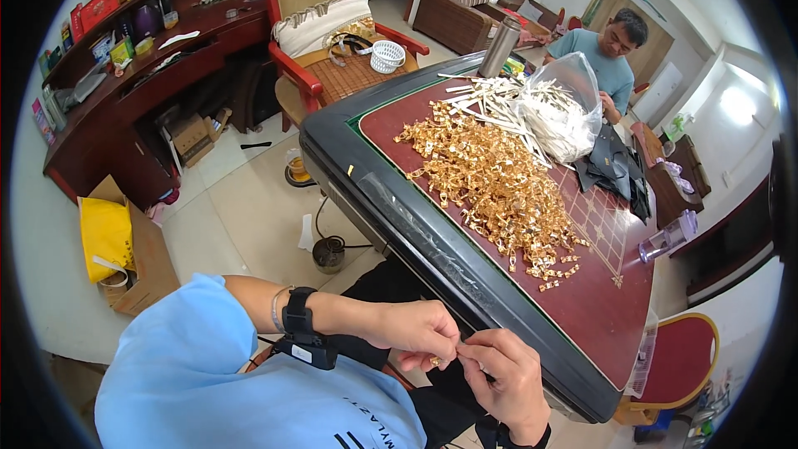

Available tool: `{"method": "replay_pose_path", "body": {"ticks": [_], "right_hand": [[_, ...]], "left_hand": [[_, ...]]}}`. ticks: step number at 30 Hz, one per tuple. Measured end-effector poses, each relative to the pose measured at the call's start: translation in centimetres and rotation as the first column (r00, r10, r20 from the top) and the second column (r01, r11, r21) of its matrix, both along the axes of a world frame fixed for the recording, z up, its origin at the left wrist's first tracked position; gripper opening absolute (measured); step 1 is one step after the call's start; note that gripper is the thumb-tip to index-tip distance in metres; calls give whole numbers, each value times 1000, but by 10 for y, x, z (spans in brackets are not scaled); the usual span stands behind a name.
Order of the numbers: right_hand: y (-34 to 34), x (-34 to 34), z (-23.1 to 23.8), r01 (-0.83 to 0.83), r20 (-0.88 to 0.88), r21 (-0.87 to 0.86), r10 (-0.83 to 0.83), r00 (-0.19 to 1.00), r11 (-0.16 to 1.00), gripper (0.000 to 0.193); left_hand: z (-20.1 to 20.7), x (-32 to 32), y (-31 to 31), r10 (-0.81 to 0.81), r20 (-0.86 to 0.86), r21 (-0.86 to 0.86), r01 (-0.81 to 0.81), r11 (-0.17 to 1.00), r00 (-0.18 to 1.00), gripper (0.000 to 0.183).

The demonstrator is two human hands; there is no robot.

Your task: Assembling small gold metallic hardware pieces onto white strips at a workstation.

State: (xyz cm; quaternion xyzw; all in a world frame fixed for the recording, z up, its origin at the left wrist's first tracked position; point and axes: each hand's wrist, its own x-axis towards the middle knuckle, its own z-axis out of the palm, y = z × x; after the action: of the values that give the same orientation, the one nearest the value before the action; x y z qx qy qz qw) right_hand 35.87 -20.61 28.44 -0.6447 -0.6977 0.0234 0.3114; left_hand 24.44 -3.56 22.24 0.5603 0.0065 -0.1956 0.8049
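Note:
My left hand (420, 334) and my right hand (505, 374) meet over my lap, just off the near edge of the table (407, 254). Both are closed, fingertips pinched together at one spot; whatever lies between them is too small and covered to name. A small gold glint (435, 361) shows at my left fingers, either a ring or a gold metal piece. Beyond my hands, a large heap of small shiny gold metal pieces (490, 179) is spread over the dark red tabletop. White flat strips (486, 101) lie behind the heap, partly in a clear plastic bag (582, 87).
A steel thermos (500, 47) stands at the table's far side. Black flat pieces (611, 162) and a purple-lidded clear cup (669, 237) are to the right. Another person (603, 58) sits across. A red armchair (320, 33) and cardboard box (150, 258) stand left.

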Motion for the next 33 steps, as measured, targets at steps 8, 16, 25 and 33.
{"method": "replay_pose_path", "body": {"ticks": [8,16,25,33], "right_hand": [[-4,-4,-2,35,-47,-130,-41,998,991,20],[-2,-7,-1,76,22,-86,-74,997,993,20],[0,-13,4,161,16,-42,-160,987,986,12],[0,-11,-2,173,1,32,-173,985,984,17]], "left_hand": [[-4,-1,-1,-18,-31,20,19,1000,999,18],[-1,0,0,5,-24,-1,-5,1000,1000,20],[-2,4,1,73,-3,-37,-73,997,997,20],[-3,5,4,72,4,-64,-72,995,997,20]]}}
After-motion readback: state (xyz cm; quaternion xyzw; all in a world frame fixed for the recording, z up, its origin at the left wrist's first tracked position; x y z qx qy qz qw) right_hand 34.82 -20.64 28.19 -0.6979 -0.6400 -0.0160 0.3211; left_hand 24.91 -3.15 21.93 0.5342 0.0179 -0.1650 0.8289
